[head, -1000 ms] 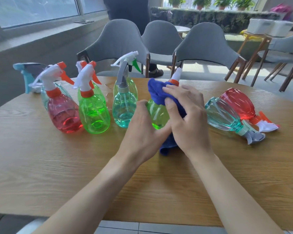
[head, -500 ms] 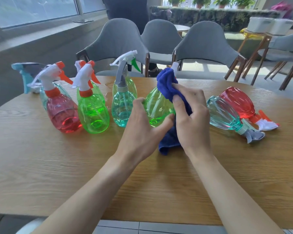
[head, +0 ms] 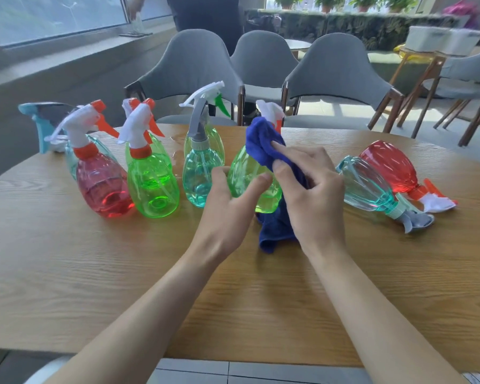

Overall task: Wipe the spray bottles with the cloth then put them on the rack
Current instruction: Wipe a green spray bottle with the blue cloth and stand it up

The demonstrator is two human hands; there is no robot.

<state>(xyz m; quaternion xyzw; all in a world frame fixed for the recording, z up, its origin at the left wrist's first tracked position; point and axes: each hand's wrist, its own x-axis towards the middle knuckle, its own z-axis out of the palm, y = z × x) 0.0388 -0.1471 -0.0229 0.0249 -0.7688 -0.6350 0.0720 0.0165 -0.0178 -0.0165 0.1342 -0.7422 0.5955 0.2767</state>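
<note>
A green spray bottle (head: 247, 176) with a white and orange head stands at the table's middle. My left hand (head: 230, 206) grips its lower body, thumb on the front. My right hand (head: 311, 195) holds a blue cloth (head: 263, 145) against the bottle's neck and right side; the cloth's tail hangs down to the table. To the left stand a red bottle (head: 103, 184), a green bottle (head: 151, 184) and a teal bottle (head: 200, 173). A teal bottle (head: 369, 189) and a red bottle (head: 391, 167) lie on their sides at the right.
The wooden table (head: 94, 273) is round-edged. More bottles stand behind the left row, beside a light blue sprayer head (head: 39, 120) at the far left. Grey chairs (head: 336, 70) line the far side. No rack is in view.
The bottle has tilted and turned in my left hand. My right hand has slid the cloth up from the body to the neck and shoulder.
</note>
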